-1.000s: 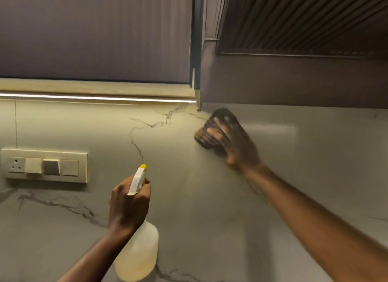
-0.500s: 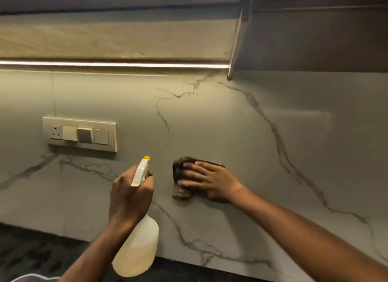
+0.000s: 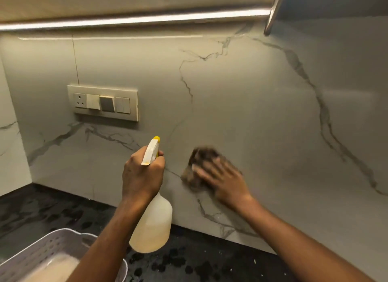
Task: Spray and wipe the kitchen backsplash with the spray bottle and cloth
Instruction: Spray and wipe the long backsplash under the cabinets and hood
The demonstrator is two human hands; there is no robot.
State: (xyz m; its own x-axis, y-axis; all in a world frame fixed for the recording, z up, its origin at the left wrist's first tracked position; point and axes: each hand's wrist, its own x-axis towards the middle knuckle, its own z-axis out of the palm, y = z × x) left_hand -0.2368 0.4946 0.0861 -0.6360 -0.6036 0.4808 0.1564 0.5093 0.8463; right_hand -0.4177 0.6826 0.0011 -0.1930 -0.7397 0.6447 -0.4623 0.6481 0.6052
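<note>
**Desk:** What sits closest to the camera?

**Photographer:** A pale perforated basket (image 3: 42, 248) at lower left, on a dark speckled bench (image 3: 210, 265). Something pale lies inside it; what it is cannot be made out.

**Desk:** And the hands?

**Photographer:** Two bare forearms reach in from below. The left hand (image 3: 142, 176) grips the neck of a translucent spray bottle (image 3: 153, 225), fingers wrapped round the trigger head. The bottle hangs above the bench, close to the wall but not touching it. Its yellow-tipped nozzle (image 3: 156, 138) points up and away at the wall, and yellowish liquid fills its lower part.

**Desk:** The right?

**Photographer:** The right hand (image 3: 224, 180) lies flat, fingers spread, pressing a dark, bunched cloth (image 3: 197, 168) against the backsplash (image 3: 262, 113). It works just to the right of the bottle's head, low on the wall. Both hand and cloth are blurred.

**Desk:** Describe the wall itself.

**Photographer:** Grey marble-look panels with dark veins, rising straight from the back edge of the bench. One long vein runs down the right side.

**Desk:** Anything further back?

**Photographer:** A cream switch plate (image 3: 102, 102), one socket and three switches, is set in the wall above and left of the bottle. Highest of all, a lit light strip (image 3: 134, 20) runs along the top of the backsplash.
</note>
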